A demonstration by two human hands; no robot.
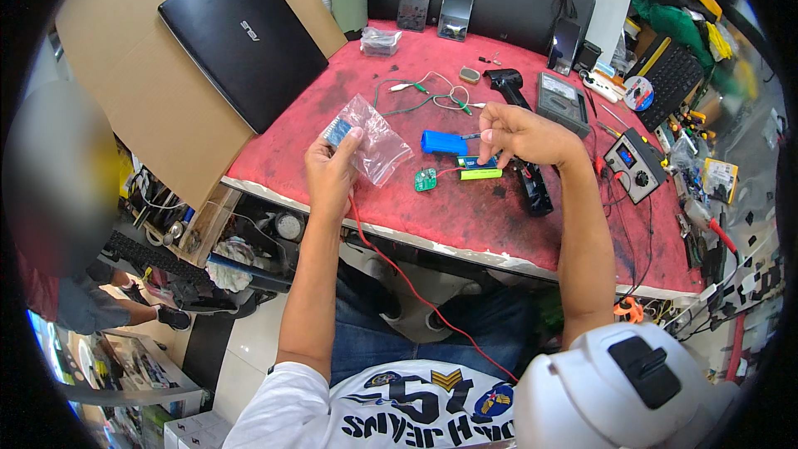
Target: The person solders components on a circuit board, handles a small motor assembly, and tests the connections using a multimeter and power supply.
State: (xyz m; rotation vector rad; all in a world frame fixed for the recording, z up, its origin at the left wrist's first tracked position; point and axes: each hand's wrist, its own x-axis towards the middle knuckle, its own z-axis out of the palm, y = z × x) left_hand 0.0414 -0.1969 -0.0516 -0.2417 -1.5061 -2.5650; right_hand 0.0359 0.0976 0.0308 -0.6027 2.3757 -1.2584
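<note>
Red-topped workbench (pixel 490 229) spreads beneath both hands. Left hand (pixel 331 168) pinches a clear zip bag (pixel 384 150); right hand (pixel 528 137) curls narrowly, its contents unclear, near a lime-green battery cell (pixel 480 174), with a blue battery pack (pixel 440 143) and green circuit board (pixel 426 180) leftward.
</note>
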